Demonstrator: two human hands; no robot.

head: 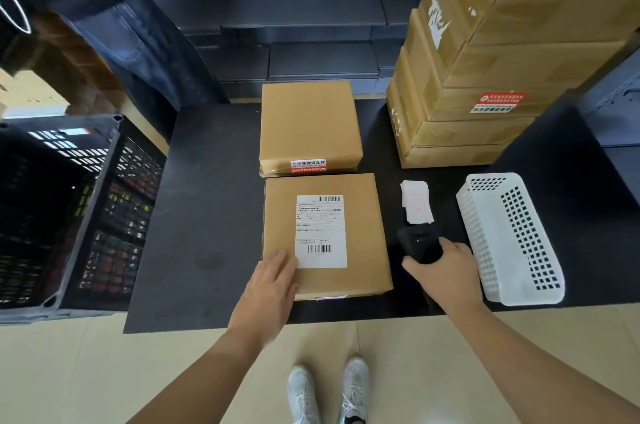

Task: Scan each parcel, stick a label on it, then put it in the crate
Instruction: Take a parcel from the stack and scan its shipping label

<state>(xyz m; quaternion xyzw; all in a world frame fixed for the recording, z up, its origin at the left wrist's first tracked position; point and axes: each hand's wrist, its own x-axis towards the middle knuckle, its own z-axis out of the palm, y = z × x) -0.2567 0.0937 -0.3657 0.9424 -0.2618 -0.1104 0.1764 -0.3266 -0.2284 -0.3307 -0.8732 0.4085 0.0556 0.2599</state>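
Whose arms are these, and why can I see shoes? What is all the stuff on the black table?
The camera sits on a person's head and looks down, so you see their own arms and shoes. Their left hand lies flat on a cardboard parcel that has a white shipping label. Their right hand grips a black handheld scanner. On the black table behind it lies a second parcel, with a tall stack of boxes to the right. A small pile of paper labels and a white plastic basket lie there too. The black crate stands left of the table.
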